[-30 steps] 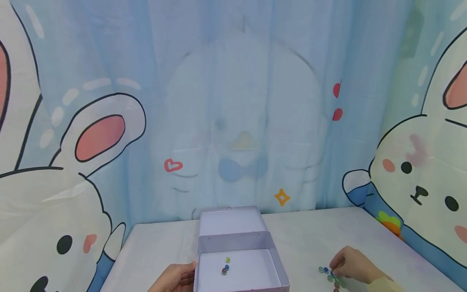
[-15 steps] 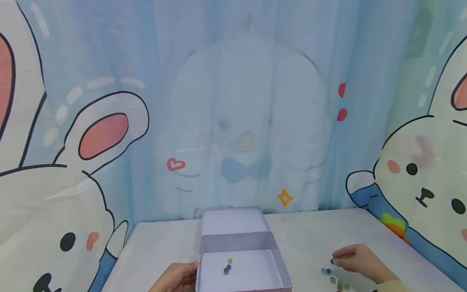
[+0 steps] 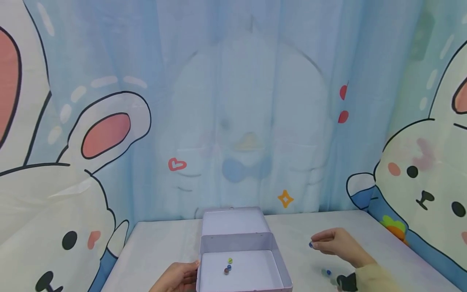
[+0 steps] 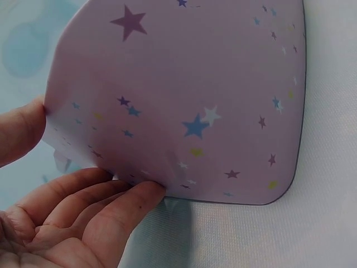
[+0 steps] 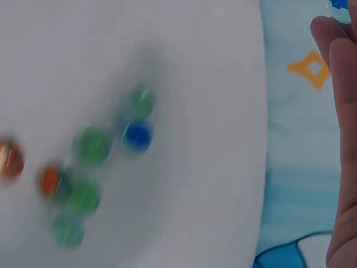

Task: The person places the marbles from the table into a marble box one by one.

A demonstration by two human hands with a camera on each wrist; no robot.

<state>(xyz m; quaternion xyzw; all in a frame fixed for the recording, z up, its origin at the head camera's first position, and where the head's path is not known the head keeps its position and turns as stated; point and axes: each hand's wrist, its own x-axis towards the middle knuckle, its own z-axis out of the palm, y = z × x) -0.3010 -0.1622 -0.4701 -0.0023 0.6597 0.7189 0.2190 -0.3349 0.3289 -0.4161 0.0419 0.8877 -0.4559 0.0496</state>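
Observation:
A pale lilac box (image 3: 235,242) stands with its lid (image 3: 233,221) swung back. My left hand (image 3: 176,278) holds its left side, thumb at the rim and fingertips low on the star-printed wall (image 4: 195,89). Inside lie a yellow-green marble (image 3: 230,260), a blue marble (image 3: 229,267) and a brown one (image 3: 226,271). To the right of the box, my right hand (image 3: 339,245) pinches a clear-and-blue marble (image 5: 339,10) between thumb and fingertips, raised over the table.
Several loose marbles, among them a blue one (image 5: 137,135), a green one (image 5: 92,146) and an orange-red one (image 5: 10,159), lie on the white table (image 3: 299,227) under the right wrist. A blue curtain (image 3: 240,101) with cartoon rabbits hangs behind.
My right hand has lifted a blue marble from the group on the table and carried it leftward toward the box. My left hand has stayed on the box.

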